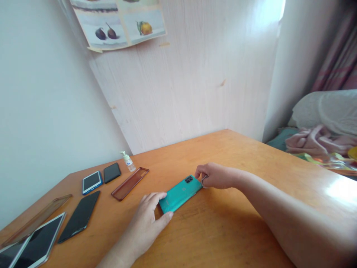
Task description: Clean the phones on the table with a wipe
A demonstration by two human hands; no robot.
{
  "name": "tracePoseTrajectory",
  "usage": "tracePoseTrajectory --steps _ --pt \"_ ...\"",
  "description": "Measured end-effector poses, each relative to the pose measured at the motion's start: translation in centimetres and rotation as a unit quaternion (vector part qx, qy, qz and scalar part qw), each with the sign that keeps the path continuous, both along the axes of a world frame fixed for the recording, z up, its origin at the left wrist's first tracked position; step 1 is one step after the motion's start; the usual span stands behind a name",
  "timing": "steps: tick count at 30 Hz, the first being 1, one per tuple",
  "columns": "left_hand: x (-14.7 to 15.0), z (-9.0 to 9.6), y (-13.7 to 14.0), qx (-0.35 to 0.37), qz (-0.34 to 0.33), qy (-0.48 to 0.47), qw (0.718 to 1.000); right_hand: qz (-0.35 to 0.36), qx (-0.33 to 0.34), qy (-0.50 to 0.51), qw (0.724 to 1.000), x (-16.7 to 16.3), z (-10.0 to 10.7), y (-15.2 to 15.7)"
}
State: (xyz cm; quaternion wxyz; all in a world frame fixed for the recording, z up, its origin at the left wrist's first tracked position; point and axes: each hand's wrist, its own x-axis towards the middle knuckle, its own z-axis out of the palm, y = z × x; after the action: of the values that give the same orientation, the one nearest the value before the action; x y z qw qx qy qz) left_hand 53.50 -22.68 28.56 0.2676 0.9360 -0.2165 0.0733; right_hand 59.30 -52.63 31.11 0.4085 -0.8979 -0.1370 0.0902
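Note:
A teal green phone (182,192) lies face down on the wooden table, its dark camera block near the far right end. My left hand (150,217) grips the near left end, with the thumb on one long edge and the fingers on the other. At the phone's far right end is my right hand (213,175), its fingers curled and closed. A bit of something pale and greyish (205,180) shows between those fingers, against the phone's corner; its kind cannot be made out.
Left of the phone on the table (220,223) lie a brown phone case (130,184), a pump bottle (128,162), a blue-edged phone (92,182), two black phones (112,172), a clear brownish case (39,219) and white-framed devices (41,242). A wall panel (181,93) rises behind.

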Motion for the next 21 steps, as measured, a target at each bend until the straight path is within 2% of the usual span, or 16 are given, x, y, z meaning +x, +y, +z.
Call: tracePoseTrajectory --steps 6,12,16,21 --pt "-0.2 0.4 0.0 0.037 -0.008 -0.028 0.999 -0.049 0.12 0.067 0.989 1.1 -0.5 0.1" --pt "-0.4 0.9 -0.1 0.062 -0.015 -0.04 0.997 -0.064 0.213 0.076 0.972 0.7 0.1 0.1" --pt "-0.5 1.4 -0.2 0.067 -0.02 -0.04 0.997 -0.06 0.249 0.056 0.965 0.7 0.0 0.4" --pt "-0.5 1.7 -0.3 0.06 -0.01 -0.04 0.997 -0.048 0.254 -0.001 0.966 0.7 -0.6 1.5"
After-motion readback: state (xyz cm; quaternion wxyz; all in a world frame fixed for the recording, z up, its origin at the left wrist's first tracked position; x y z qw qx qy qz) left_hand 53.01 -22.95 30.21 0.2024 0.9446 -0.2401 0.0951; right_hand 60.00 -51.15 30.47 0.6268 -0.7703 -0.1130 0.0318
